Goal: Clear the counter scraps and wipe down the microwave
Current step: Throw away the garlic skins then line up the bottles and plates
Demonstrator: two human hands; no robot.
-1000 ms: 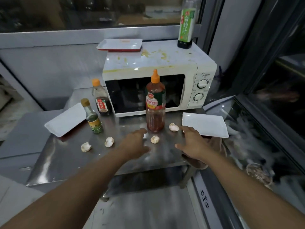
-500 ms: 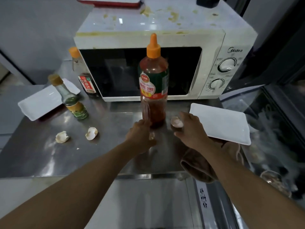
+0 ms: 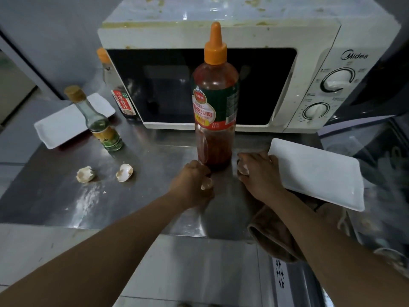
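On the steel counter (image 3: 55, 196) lie two loose eggshell pieces, one (image 3: 85, 173) at the left and one (image 3: 125, 172) beside it. My left hand (image 3: 191, 185) curls around a third eggshell piece (image 3: 206, 184) just in front of the red sauce bottle (image 3: 215, 100). My right hand (image 3: 257, 173) grips another eggshell piece (image 3: 243, 168) to the right of that bottle. The white microwave (image 3: 243, 34) stands behind, its top smeared with yellow stains.
A white tray (image 3: 318, 173) lies by my right hand, with a brown cloth (image 3: 274, 235) hanging off the counter edge below it. At the left stand a small green bottle (image 3: 99, 122), a dark sauce bottle (image 3: 117, 94) and another white tray (image 3: 64, 125).
The view has closed in on the counter. Both hands have reached forward and closed over the two eggshell pieces near the sauce bottle.
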